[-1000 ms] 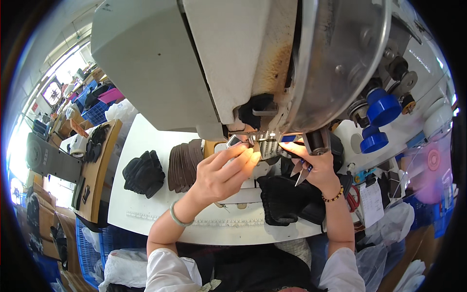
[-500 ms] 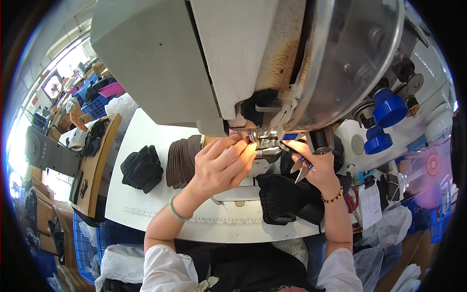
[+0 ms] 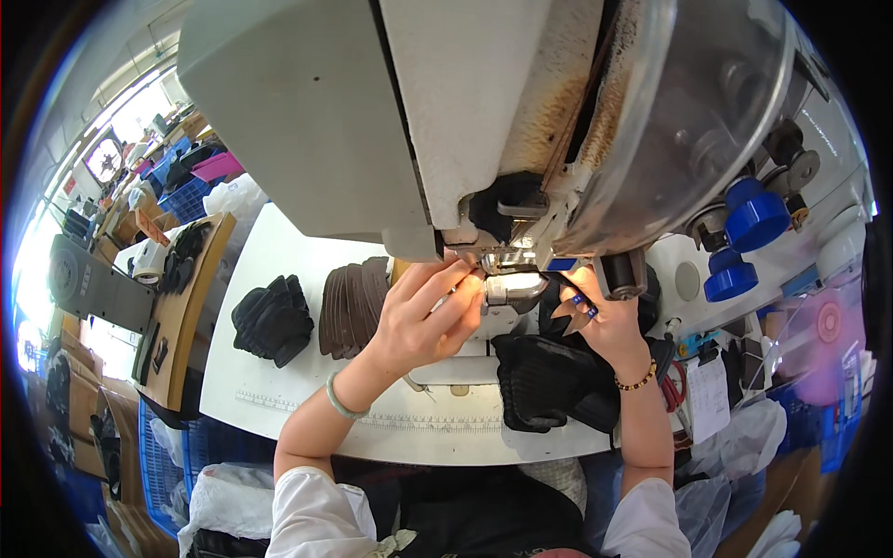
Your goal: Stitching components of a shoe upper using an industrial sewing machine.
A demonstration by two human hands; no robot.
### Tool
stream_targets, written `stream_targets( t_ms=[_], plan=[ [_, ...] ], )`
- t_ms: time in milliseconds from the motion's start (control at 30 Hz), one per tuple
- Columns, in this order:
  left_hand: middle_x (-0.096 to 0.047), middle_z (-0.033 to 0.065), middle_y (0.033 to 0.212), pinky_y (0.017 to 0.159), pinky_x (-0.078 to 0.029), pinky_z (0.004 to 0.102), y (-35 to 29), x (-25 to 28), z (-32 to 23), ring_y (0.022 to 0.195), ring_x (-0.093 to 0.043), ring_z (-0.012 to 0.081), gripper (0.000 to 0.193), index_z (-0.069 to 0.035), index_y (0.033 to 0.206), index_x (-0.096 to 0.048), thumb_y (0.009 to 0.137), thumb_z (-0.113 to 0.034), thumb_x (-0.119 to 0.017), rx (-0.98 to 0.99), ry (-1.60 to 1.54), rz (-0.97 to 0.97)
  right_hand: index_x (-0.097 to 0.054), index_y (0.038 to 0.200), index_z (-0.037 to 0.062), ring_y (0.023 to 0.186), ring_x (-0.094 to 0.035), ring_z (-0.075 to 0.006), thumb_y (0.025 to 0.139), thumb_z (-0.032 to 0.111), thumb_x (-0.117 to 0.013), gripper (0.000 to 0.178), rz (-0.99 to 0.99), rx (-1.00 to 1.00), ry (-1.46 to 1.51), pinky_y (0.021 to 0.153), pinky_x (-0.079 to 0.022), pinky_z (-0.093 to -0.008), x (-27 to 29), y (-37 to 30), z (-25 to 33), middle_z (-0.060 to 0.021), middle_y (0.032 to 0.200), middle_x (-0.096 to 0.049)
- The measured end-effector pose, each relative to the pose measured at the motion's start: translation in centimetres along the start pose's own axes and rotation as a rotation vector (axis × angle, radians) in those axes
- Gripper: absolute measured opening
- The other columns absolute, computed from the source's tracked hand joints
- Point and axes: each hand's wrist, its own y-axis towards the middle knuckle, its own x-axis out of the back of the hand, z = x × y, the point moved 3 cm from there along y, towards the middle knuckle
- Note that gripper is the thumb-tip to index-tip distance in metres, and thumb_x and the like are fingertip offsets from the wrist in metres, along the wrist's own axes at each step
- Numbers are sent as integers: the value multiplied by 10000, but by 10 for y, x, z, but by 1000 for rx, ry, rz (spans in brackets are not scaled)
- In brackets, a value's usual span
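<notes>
A sewing machine's metal work arm (image 3: 514, 288) lies under the lit needle area, between my two hands. My left hand (image 3: 419, 314) is at its left end, thumb and fingertips pinched together; what they hold is too small and hidden to make out. On the right side, my right hand (image 3: 609, 327) curls around a pair of thread snips (image 3: 572, 314), their blades sticking out toward the left. A narrow black strip (image 3: 558, 278) runs from the machine to this hand's fingertips. Below it lies a pile of black ribbed fabric pieces (image 3: 549, 381).
Dark brown curved pieces (image 3: 353, 309) are stacked left of my left hand, beside a black fabric bundle (image 3: 273, 321). The machine head (image 3: 307, 121) hangs close above both hands. Blue knobs (image 3: 755, 214) stick out at right. A blue crate (image 3: 160, 465) stands below the table's left edge.
The bright metal work arm shows more plainly between my hands. The snips' blades have swung up closer to my right hand. My left hand has shifted slightly left and stays pinched.
</notes>
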Motion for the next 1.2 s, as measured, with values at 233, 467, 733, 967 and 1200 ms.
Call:
stream_targets(
  t_ms=[233,467,733,967,1200],
  plan=[
    [-634,133,888,693,-537,356,-1,-2,1,810,-638,327,213,32,879,-657,669,44,-687,52,-2,50,-627,1064,-5,867,-623,-226,728,-72,-604,344,1,-41,16,733,-523,-306,-2,-3,-4,-117,1179,-562],
    [-632,134,871,702,-532,353,0,0,2,816,-640,326,216,35,865,-656,652,65,-662,80,-55,18,-640,1056,7,847,-619,-230,721,-66,-631,342,47,-86,-23,725,-518,-314,-3,-4,-3,-112,1171,-570],
    [-631,122,907,721,-532,356,-3,-2,4,866,-642,315,228,16,878,-639,658,36,-694,42,-55,16,-641,1142,47,804,-632,-223,785,28,-665,358,70,-108,22,680,-558,-326,0,5,8,-111,1182,-553],
    [-646,129,948,771,-538,353,-4,-2,3,918,-646,325,219,14,910,-652,696,37,-693,63,-26,18,-687,971,48,694,-552,-116,824,57,-696,148,-226,-194,43,577,-425,-228,46,18,-6,-39,915,-610],
    [-652,135,1010,825,-528,358,-6,0,4,996,-638,315,267,10,989,-663,723,32,-678,90,-27,49,-609,1177,24,957,-627,-316,828,376,-688,503,208,-647,-533,817,-499,-395,58,-2,-38,-136,1054,-627]
  ],
)
